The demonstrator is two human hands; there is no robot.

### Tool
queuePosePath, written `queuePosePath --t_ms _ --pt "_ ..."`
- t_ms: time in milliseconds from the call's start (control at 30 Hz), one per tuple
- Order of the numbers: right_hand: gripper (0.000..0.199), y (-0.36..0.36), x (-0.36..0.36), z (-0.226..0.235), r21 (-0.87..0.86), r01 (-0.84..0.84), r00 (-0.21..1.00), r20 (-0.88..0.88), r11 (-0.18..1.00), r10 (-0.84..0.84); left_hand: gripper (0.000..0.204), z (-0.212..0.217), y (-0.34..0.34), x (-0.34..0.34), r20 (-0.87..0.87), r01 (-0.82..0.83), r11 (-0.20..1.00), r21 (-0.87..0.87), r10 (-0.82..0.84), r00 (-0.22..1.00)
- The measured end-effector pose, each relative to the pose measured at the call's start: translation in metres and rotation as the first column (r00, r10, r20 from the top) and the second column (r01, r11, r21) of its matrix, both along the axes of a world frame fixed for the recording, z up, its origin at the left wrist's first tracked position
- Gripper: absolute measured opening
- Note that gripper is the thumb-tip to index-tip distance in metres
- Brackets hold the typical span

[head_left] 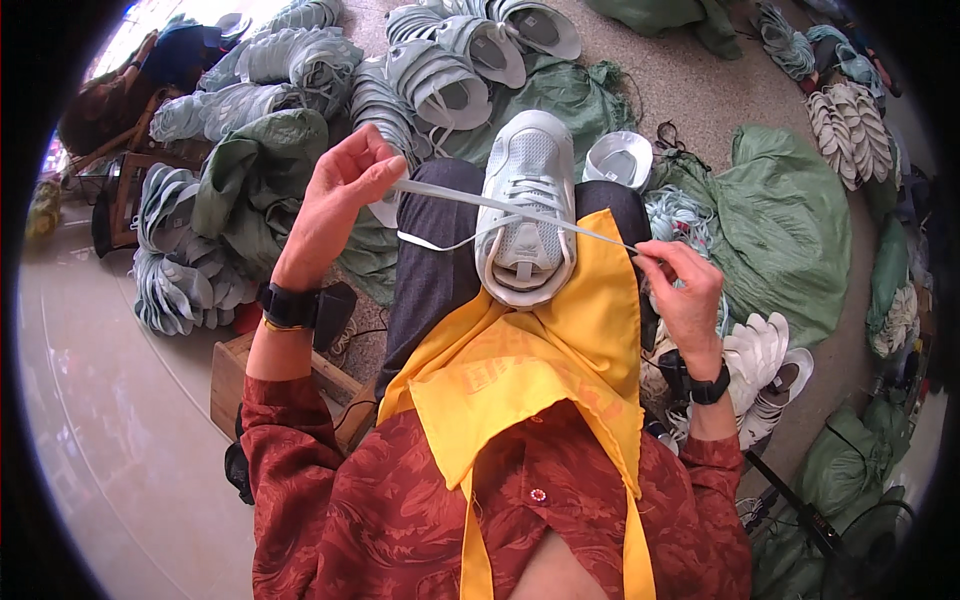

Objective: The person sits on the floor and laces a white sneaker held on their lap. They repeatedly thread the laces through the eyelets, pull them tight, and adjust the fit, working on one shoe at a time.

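Note:
A pale grey shoe upper (526, 262) with a mesh front rests across my lap, its toe end away from me or toward me, I cannot tell. Laces cross over its middle. A flat white shoelace (450, 192) is stretched tight above it, slanting down to the right. My left hand (345, 190) pinches the lace between thumb and fingers, left of the shoe. On the right, the fingertips of my right hand (688, 298) are closed on the lace's thin end. A loose loop of lace hangs beside the shoe's left side.
Stacked pale shoe uppers (290, 65) lie on the floor at the far left and behind the shoe. Green sacks (775, 225) spread to the right, near bundled blue laces (675, 215). A wooden box (235, 385) stands by my left elbow. A yellow apron (480, 400) covers my lap.

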State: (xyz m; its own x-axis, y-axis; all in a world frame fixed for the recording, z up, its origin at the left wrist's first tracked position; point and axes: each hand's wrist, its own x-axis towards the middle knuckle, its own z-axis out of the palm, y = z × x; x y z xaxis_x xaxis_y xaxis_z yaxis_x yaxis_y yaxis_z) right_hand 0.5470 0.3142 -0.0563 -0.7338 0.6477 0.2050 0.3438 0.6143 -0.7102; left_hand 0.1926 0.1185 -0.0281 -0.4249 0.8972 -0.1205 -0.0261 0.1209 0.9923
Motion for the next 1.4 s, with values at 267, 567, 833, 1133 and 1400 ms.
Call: queuePosePath --t_ms 267,567,833,1133,1400 --pt "0.013 -0.029 -0.059 -0.003 -0.131 -0.168 0.983 -0.093 0.977 0.156 0.024 -0.042 -0.023 -0.025 -0.612 -0.172 0.891 -0.420 -0.137 0.779" --pt "0.016 -0.038 -0.086 -0.006 0.051 -0.344 0.932 -0.105 0.937 0.348 0.013 -0.011 0.026 0.081 -0.392 0.296 0.953 -0.065 -0.297 0.871" --pt "0.019 -0.041 -0.085 -0.007 0.004 -0.288 0.947 -0.146 0.958 0.286 0.007 -0.027 0.028 0.090 -0.286 0.276 0.949 -0.152 -0.309 0.907" --pt "0.021 -0.047 -0.072 -0.020 0.129 -0.443 0.894 -0.009 0.887 0.447 0.012 -0.041 0.030 0.095 -0.401 0.048 0.987 -0.153 -0.106 0.910" --pt "0.018 -0.045 -0.076 -0.024 0.176 -0.413 0.874 -0.198 0.894 0.443 0.012 -0.052 0.036 0.099 -0.509 0.024 0.995 -0.101 -0.073 0.858"
